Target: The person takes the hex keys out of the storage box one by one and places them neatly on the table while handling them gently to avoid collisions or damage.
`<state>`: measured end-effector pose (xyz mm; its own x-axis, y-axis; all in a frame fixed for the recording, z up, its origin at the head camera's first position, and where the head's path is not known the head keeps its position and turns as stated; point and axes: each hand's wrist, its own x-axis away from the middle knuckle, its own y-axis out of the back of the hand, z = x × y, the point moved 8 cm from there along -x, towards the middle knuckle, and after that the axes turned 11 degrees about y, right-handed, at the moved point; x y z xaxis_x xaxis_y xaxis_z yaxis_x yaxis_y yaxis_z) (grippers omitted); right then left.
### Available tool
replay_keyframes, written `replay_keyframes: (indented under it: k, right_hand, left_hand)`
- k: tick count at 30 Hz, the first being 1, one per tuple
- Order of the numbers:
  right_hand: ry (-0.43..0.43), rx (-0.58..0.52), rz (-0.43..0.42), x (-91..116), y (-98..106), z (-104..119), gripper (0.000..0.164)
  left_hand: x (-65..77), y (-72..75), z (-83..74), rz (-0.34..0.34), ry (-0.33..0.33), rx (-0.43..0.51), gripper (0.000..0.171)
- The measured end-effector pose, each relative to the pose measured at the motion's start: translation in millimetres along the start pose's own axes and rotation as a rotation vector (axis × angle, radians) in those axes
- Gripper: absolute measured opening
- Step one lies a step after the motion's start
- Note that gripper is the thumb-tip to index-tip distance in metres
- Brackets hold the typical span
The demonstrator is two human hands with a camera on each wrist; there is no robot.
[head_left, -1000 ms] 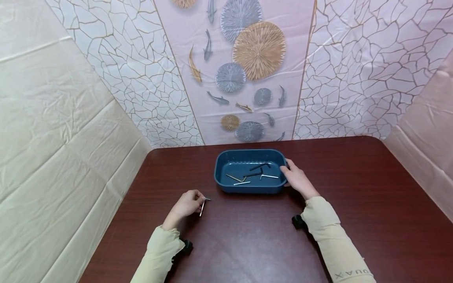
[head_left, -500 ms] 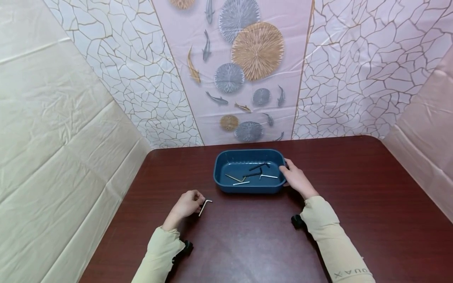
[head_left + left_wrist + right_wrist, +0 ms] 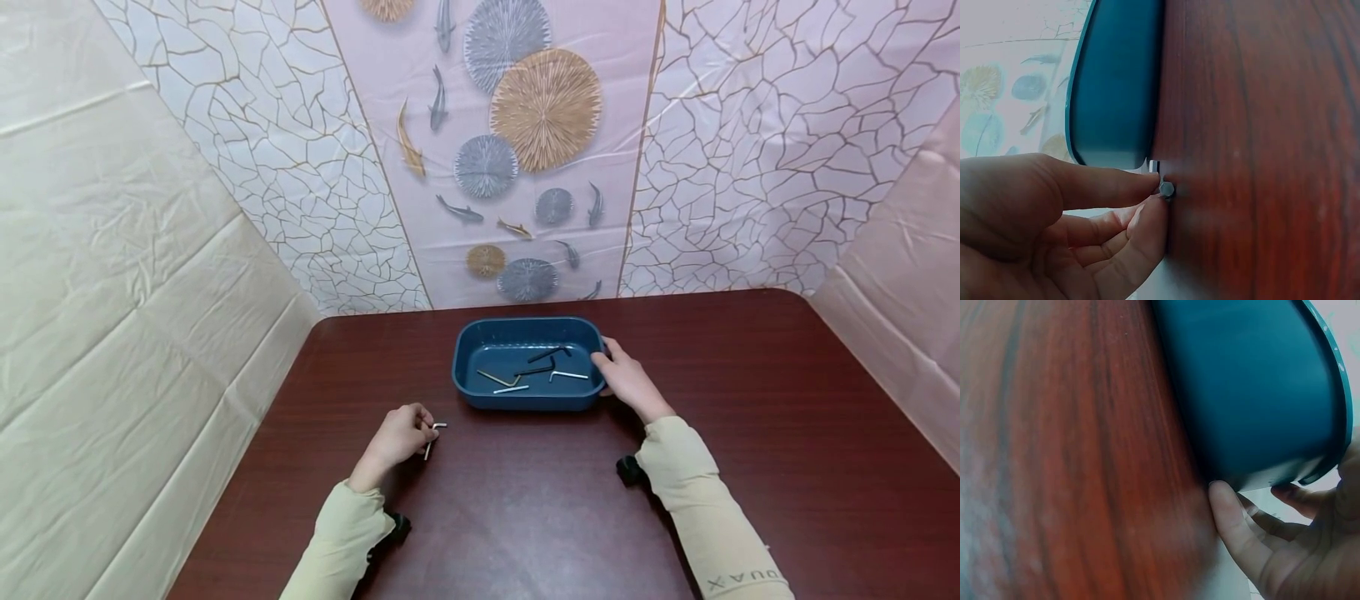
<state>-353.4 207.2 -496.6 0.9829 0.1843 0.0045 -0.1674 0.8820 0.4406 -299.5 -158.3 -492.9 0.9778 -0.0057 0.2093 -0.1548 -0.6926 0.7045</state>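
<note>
My left hand (image 3: 401, 433) is low over the table, left of the blue tray. Its thumb and index finger pinch a silver hex key (image 3: 441, 425) near the bend; the short arm points right and the long arm toward me. The left wrist view shows the hexagonal end of the hex key (image 3: 1167, 189) at the fingertips. At the right end of the blue plastic tray (image 3: 525, 402), my right hand (image 3: 632, 385) grips the wall. From the right wrist, the hand (image 3: 1297, 544) has its thumb low on the tray (image 3: 1260, 394), other fingers behind its end.
Inside the tray lie several more hex keys: two black ones, including one black hex key (image 3: 543, 355), a brass-coloured hex key (image 3: 495, 378), and silver ones such as the silver hex key (image 3: 572, 375). Patterned cloth (image 3: 360, 250) hangs along the table's (image 3: 510, 508) back edge.
The silver hex key has turned slightly in the left fingers, and the thumb now covers more of its bend. The right hand and tray hold their place.
</note>
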Motion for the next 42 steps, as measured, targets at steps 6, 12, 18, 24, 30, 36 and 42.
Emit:
replay_keyframes:
  k: [6, 12, 18, 24, 30, 36, 42]
  right_hand:
    - [-0.001, 0.0, -0.002, -0.2, 1.3, 1.2, 0.063]
    - [0.001, -0.003, -0.007, -0.8, 1.9, 1.2, 0.063]
    - [0.0, -0.004, -0.006, -0.7, 2.1, 1.6, 0.063]
    - [0.001, 0.001, -0.007, -0.5, 2.7, 3.2, 0.063]
    - [-0.002, -0.002, -0.001, -0.3, 1.8, 2.1, 0.064]
    - [0.006, 0.004, -0.002, 0.0, 1.3, 0.2, 0.064]
    - [0.002, 0.015, -0.005, -0.1, -1.0, -1.0, 0.064]
  left_hand:
    - [-0.9, 0.5, 0.4, 0.0, 0.012, 0.003, 0.013]
    - [-0.2, 1.5, -1.8, -0.005, 0.017, 0.005, 0.012]
    - [-0.6, 2.3, -2.6, 0.007, 0.009, 0.003, 0.012]
    - [-3.6, 12.7, -10.8, 0.015, -0.058, -0.024, 0.014]
    - [-10.2, 30.9, -28.4, 0.022, -0.11, -0.006, 0.016]
    - [-17.6, 39.0, -57.7, 0.057, -0.177, 0.047, 0.017]
    - [-28.7, 30.8, -87.2, 0.18, -0.233, 0.106, 0.024]
